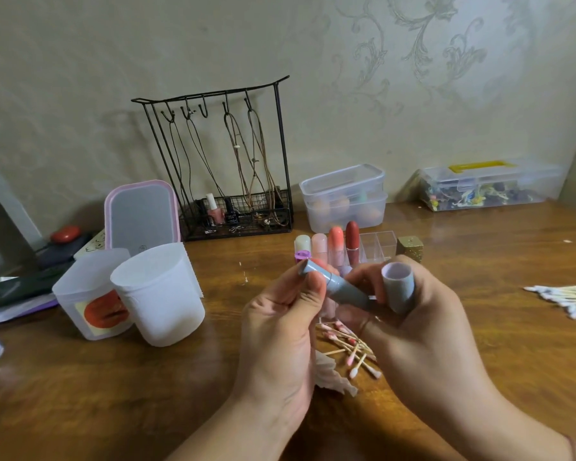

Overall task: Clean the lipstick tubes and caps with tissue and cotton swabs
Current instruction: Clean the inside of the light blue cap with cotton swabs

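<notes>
My left hand [280, 327] pinches the upper end of a grey-blue lipstick tube [336, 284] that lies slanted between both hands. My right hand [413, 327] holds the tube's lower end and also grips its grey-lilac cap [398, 284], open end up. Under my hands lie several used, pink-stained cotton swabs [350, 347] and a crumpled tissue [330, 377]. Behind them, several lipsticks [336, 241] stand in a clear organiser [378, 244]. A pile of clean cotton swabs [566, 296] lies at the right.
A roll of white tissue [162, 294] and a translucent tub [87, 294] stand at the left, with a pink mirror [142, 214] behind them. At the back are a black wire rack [226, 168], a stacked clear box [345, 197] and a yellow-handled case [482, 188]. A gold cap [410, 248] sits beside the organiser.
</notes>
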### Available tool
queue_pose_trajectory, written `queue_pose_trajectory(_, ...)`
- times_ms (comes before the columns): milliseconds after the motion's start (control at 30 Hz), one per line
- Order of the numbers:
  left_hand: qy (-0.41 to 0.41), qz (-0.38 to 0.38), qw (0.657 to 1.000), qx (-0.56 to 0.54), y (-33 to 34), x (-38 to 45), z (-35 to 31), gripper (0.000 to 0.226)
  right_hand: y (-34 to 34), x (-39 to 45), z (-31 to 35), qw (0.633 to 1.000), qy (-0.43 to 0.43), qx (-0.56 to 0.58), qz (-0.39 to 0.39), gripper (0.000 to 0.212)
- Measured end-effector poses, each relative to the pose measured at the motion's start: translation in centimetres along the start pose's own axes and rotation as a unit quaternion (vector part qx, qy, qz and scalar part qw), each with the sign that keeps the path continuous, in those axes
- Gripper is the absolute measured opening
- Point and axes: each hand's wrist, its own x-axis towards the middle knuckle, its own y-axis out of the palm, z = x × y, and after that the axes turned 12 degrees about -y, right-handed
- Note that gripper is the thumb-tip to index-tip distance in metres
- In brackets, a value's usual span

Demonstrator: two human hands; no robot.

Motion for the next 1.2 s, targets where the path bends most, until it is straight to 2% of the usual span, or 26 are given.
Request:
queue_pose_trajectory(33, 0.005, -0.003, 1.000, 0.010, -0.1, 0.0, 0.1, 0.036, 0.0, -0.1, 0.0, 1.000, -0.004, 0.008, 0.002, 0.026)
queue_pose_trajectory(100, -0.001, 0.009, 1.000, 0.009, -0.3, -0.1, -0.1, 0.044, 0.0, 0.1, 0.2, 0.992, 0.035, 0.124, 0.013, 0.015)
queue_pose_trajectory(167, -0.024, 0.030, 0.999, 0.015, -0.2, -0.5, -0.4, 0.039, 0.2, 0.3, 0.2, 0.953, 0.116, 0.274, 0.057, 0.007)
queue_pose_trajectory(233, -0.038, 0.025, 0.999, 0.020, 0.0, -0.6, -0.5, 0.038, 0.0, 0.4, 0.1, 0.932, 0.141, 0.325, 0.082, 0.013)
queue_pose_trajectory(300, -0.029, 0.017, 0.999, 0.002, 0.1, -0.5, -0.4, 0.036, 0.1, 0.4, 0.1, 0.964, 0.092, 0.241, 0.062, 0.014)
queue_pose_trajectory(367, -0.020, 0.009, 0.999, -0.025, 0.3, -0.4, -0.3, 0.037, 0.2, 0.0, 0.0, 0.996, 0.005, 0.074, 0.042, 0.020)
queue_pose_trajectory(433, -0.015, -0.004, 1.000, -0.025, 0.3, -0.4, -0.3, 0.036, 0.3, -0.4, -0.3, 0.994, -0.065, -0.071, 0.045, 0.023)
queue_pose_trajectory(467, -0.012, -0.002, 1.000, -0.019, 0.3, -0.4, -0.4, 0.032, 0.4, -0.5, -0.4, 0.991, -0.080, -0.093, 0.047, 0.023)
queue_pose_trajectory(500, -0.009, 0.010, 1.000, -0.009, 0.4, -0.5, -0.4, 0.029, 0.4, -0.5, -0.4, 0.992, -0.085, -0.079, 0.048, 0.023)
queue_pose_trajectory(567, 0.004, 0.075, 0.997, 0.034, 0.8, -1.0, -0.3, 0.030, 0.2, -0.2, -0.4, 0.995, -0.067, 0.058, 0.037, 0.021)
queue_pose_trajectory(633, -0.003, 0.113, 0.991, 0.068, 1.0, -1.3, 0.0, 0.032, 0.0, 0.2, -0.2, 0.985, -0.027, 0.168, 0.039, 0.010)
queue_pose_trajectory(667, -0.004, 0.113, 0.990, 0.082, 1.0, -1.3, 0.1, 0.030, -0.2, 0.1, -0.5, 0.984, -0.012, 0.170, 0.054, 0.024)
queue_pose_trajectory(700, 0.001, 0.111, 0.989, 0.095, 0.9, -1.2, 0.1, 0.028, -0.5, 0.1, -0.6, 0.983, -0.003, 0.166, 0.077, 0.034)
queue_pose_trajectory(767, 0.027, 0.090, 0.989, 0.116, 0.4, -0.8, -0.2, 0.023, -1.2, 0.4, -0.8, 0.988, -0.025, 0.114, 0.105, 0.035)
queue_pose_trajectory(833, 0.050, 0.032, 0.987, 0.149, -0.3, -0.2, -0.9, 0.021, -2.2, 0.9, -1.0, 0.991, -0.052, 0.066, 0.103, 0.039)
queue_pose_trajectory(900, 0.072, -0.005, 0.970, 0.231, -0.5, -0.1, -1.6, 0.022, -3.0, 1.6, -1.2, 0.993, -0.053, 0.033, 0.098, 0.042)
queue_pose_trajectory(967, 0.077, -0.008, 0.950, 0.303, -0.4, -0.1, -1.9, 0.026, -3.5, 2.1, -1.2, 0.990, -0.056, -0.049, 0.121, 0.035)
queue_pose_trajectory(1033, 0.080, -0.027, 0.945, 0.317, -0.4, -0.1, -1.9, 0.026, -3.8, 2.3, -1.2, 0.982, -0.054, -0.122, 0.134, 0.020)
queue_pose_trajectory(1100, 0.078, -0.032, 0.940, 0.329, -0.4, 0.0, -1.8, 0.024, -3.7, 2.3, -1.3, 0.983, -0.039, -0.133, 0.122, 0.032)
queue_pose_trajectory(1200, 0.083, -0.035, 0.923, 0.374, -0.3, -0.2, -1.7, 0.013, -3.8, 2.3, -1.5, 0.981, -0.056, -0.150, 0.107, 0.034)
